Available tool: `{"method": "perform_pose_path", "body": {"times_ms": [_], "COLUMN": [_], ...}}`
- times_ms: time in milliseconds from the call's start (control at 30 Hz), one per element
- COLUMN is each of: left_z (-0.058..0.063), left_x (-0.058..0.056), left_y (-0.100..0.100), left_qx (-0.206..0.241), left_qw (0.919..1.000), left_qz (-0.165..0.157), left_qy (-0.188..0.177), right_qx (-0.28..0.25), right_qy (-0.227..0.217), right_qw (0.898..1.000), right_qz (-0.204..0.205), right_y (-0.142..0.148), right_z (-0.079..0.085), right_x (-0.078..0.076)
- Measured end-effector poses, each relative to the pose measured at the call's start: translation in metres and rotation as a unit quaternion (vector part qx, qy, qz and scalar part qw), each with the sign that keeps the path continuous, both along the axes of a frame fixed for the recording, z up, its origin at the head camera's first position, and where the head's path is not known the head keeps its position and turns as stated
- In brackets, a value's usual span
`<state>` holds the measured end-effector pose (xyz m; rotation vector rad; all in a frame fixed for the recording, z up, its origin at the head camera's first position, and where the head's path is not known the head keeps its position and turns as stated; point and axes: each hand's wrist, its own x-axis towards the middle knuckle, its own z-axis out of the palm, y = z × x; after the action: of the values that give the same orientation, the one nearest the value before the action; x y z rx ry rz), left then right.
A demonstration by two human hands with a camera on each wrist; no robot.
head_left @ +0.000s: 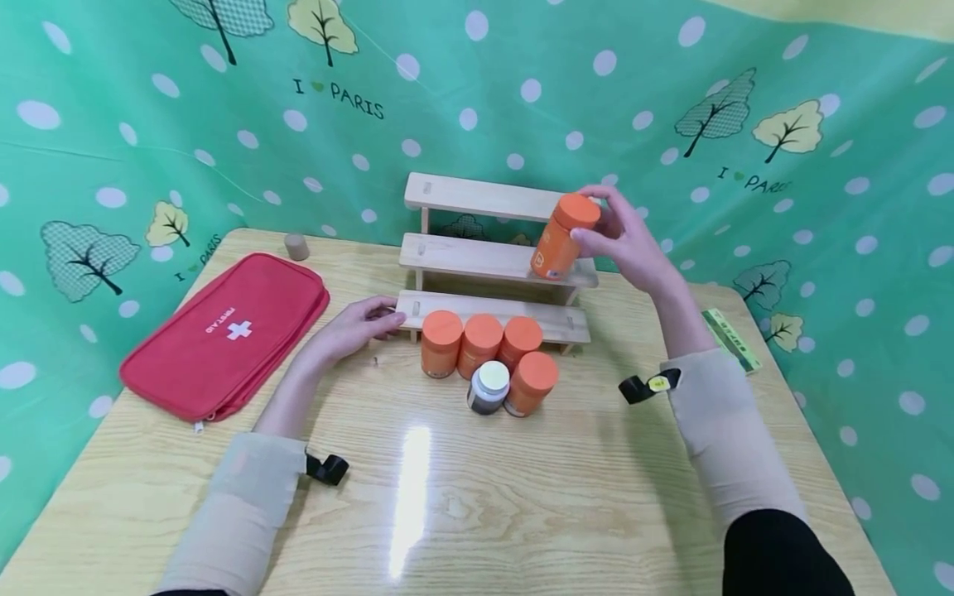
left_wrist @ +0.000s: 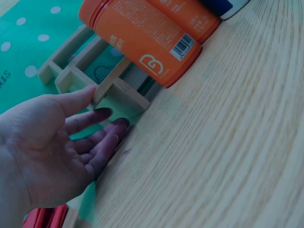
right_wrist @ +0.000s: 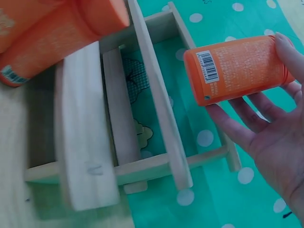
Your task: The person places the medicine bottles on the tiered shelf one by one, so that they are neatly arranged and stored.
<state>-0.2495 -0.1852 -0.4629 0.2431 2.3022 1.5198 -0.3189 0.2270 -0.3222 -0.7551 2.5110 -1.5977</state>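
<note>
A three-step wooden rack [head_left: 488, 258] stands at the back of the table. My right hand [head_left: 629, 244] grips an orange bottle [head_left: 555, 248] near its lid, thumb on one side and fingers on the other. The bottle tilts in front of the rack's upper right part; whether its base touches the middle step cannot be told. With thumb and index finger, my left hand [left_wrist: 61, 142] pinches the left end of the lowest step [left_wrist: 111, 83]. Several orange bottles [head_left: 441, 343] and a white-capped bottle [head_left: 489, 387] stand bunched before the rack, partly hiding the lowest step.
A red first-aid pouch [head_left: 227, 335] lies on the left of the table [head_left: 492, 505]. Behind it sits a small grey-brown cylinder [head_left: 296, 247]. A flat green box [head_left: 730, 339] lies at the right edge, beyond my right forearm. Green patterned cloth [head_left: 514, 99] surrounds the back and sides.
</note>
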Motion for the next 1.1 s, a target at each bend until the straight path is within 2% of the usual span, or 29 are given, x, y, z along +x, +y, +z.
{"method": "perform_pose_path", "body": {"times_ms": [167, 400, 600, 867, 1100], "left_z": [0.0, -0.001, 0.001, 0.001, -0.001], "left_x": [0.0, 0.001, 0.003, 0.0, -0.001], "left_y": [0.0, -0.002, -0.003, -0.002, -0.001], "left_qx": [0.0, -0.009, -0.012, -0.011, -0.008], "left_qw": [1.0, 1.0, 0.9999, 0.9999, 0.9999], "left_qz": [0.0, 0.002, 0.001, -0.002, -0.004], "left_qy": [0.002, 0.001, 0.0, -0.004, -0.009], "right_qx": [0.002, -0.029, -0.023, -0.011, -0.011], "right_qy": [-0.009, -0.007, -0.009, -0.02, -0.026], "right_qw": [1.0, 1.0, 1.0, 1.0, 1.0], "right_qz": [-0.016, 0.006, 0.013, 0.001, -0.012], "right_y": [-0.015, -0.042, -0.067, -0.087, -0.099], "right_z": [0.016, 0.039, 0.055, 0.064, 0.061], "right_x": [-0.014, -0.031, -0.045, -0.059, -0.066]}}
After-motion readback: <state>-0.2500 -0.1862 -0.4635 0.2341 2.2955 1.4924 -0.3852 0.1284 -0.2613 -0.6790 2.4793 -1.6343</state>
